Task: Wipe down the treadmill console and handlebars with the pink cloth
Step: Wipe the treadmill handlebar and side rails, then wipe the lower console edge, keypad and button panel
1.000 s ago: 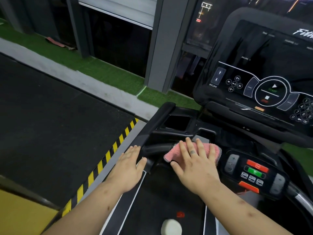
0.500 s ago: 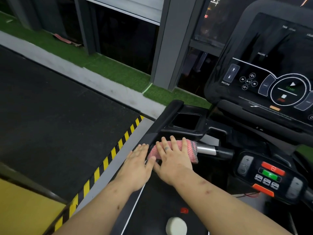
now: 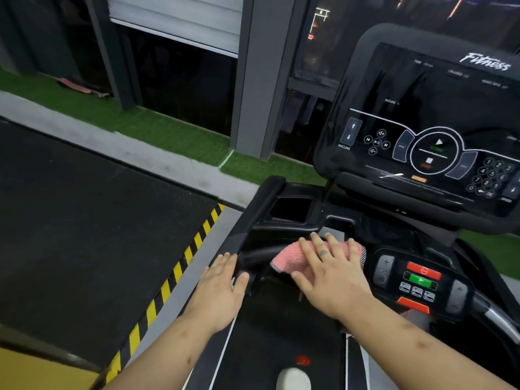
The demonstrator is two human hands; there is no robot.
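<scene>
The pink cloth (image 3: 289, 258) lies over the treadmill's front handlebar (image 3: 257, 256), just left of the small button panel (image 3: 419, 280). My right hand (image 3: 330, 274) presses flat on the cloth with its fingers spread. My left hand (image 3: 221, 288) hovers flat beside the handlebar's left end, fingers straight, holding nothing. The big black console screen (image 3: 422, 122) stands above and to the right, apart from both hands. The cloth hides the middle of the bar.
A black cup-holder tray (image 3: 292, 209) sits behind the handlebar. The treadmill belt (image 3: 281, 333) runs below my arms, with a white object (image 3: 294, 378) at the bottom edge. Yellow-black hazard tape (image 3: 174, 274) and a dark floor mat (image 3: 84, 220) lie to the left.
My right hand has slid the pink cloth back to the right along the handlebar, after going left half a second ago. The left hand stays by the bar's left end.
</scene>
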